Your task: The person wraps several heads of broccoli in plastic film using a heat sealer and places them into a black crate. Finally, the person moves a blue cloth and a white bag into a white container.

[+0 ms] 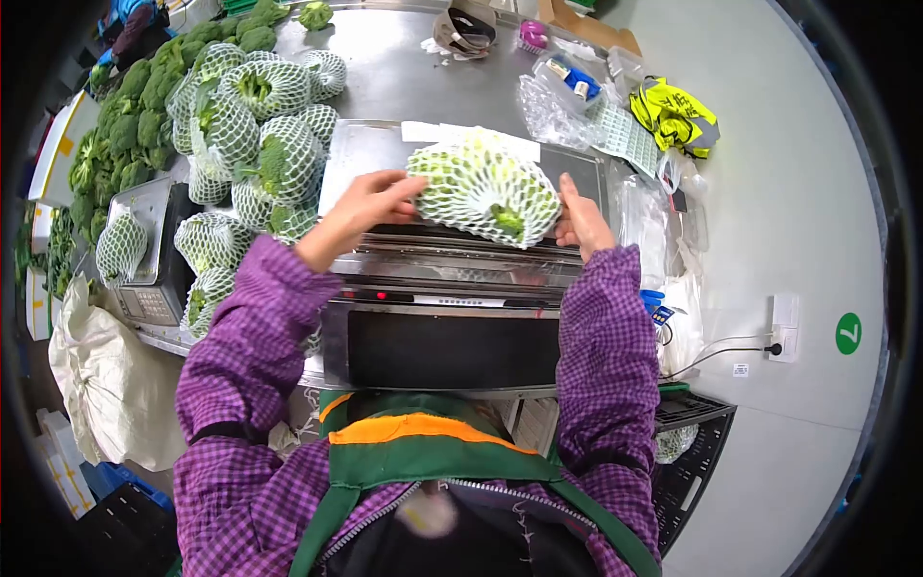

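A broccoli in a white foam net (pixel 486 192) is between my two hands, over the metal wrapping machine (pixel 461 269) in front of me. My left hand (pixel 370 210) grips its left edge, fingers closed over the net. On the opposite side my right hand (pixel 583 221) is pressed against the right edge, fingers pointing up. Pale green shows through the mesh, with a darker green patch at the lower right. Behind the broccoli, white film or paper (pixel 433 132) lies on the machine's top.
Several netted broccoli (pixel 279 163) are piled on the left, with bare broccoli heads (pixel 144 115) beyond. One netted broccoli sits on a scale (pixel 154 255). Plastic bags (pixel 553 106) and a yellow vest (pixel 676 115) lie at the right. A black crate (pixel 697 462) stands low right.
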A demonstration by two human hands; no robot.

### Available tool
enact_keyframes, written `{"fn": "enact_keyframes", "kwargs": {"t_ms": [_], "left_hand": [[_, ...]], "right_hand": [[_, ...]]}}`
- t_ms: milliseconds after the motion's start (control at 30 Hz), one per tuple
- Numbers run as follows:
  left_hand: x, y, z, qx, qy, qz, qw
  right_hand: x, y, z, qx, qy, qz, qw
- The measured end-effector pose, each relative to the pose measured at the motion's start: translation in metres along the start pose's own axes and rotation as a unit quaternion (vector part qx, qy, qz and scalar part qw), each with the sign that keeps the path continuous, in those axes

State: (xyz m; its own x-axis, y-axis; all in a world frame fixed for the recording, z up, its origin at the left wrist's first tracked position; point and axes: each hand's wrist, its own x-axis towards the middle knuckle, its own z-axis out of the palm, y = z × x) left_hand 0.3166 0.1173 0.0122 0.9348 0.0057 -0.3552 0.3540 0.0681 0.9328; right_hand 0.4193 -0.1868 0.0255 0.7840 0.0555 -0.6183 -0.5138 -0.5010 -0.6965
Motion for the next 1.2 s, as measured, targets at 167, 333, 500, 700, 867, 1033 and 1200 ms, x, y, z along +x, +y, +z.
{"fn": "enact_keyframes", "kwargs": {"t_ms": [167,333,500,700,867,1033,1200], "left_hand": [[-0.070,-0.011,-0.040,0.405,0.134,0.065,0.902],[-0.082,-0.040,-0.004,0.459,0.178,0.061,0.868],[-0.076,-0.027,0.004,0.119,0.145,-0.009,0.982],[-0.177,0.002,0.001,-0.077,-0.070,-0.215,0.971],[-0.143,0.099,-0.022,-0.228,-0.397,0.095,0.884],[0.016,0.143,-0.012,-0.105,-0.039,0.274,0.955],[0.097,0.030,-0.022,0.195,-0.140,0.014,0.971]], "right_hand": [[-0.051,0.068,-0.043,-0.289,0.184,-0.238,0.909],[-0.056,0.093,0.012,-0.240,0.238,-0.336,0.879],[-0.052,0.084,0.007,0.226,-0.007,-0.171,0.959],[-0.137,0.083,-0.024,0.451,-0.215,-0.116,0.858],[-0.157,0.018,-0.052,0.441,-0.269,-0.482,0.707],[-0.038,-0.102,-0.043,0.300,-0.067,-0.542,0.782],[0.070,-0.035,-0.002,-0.136,-0.166,-0.356,0.909]]}}
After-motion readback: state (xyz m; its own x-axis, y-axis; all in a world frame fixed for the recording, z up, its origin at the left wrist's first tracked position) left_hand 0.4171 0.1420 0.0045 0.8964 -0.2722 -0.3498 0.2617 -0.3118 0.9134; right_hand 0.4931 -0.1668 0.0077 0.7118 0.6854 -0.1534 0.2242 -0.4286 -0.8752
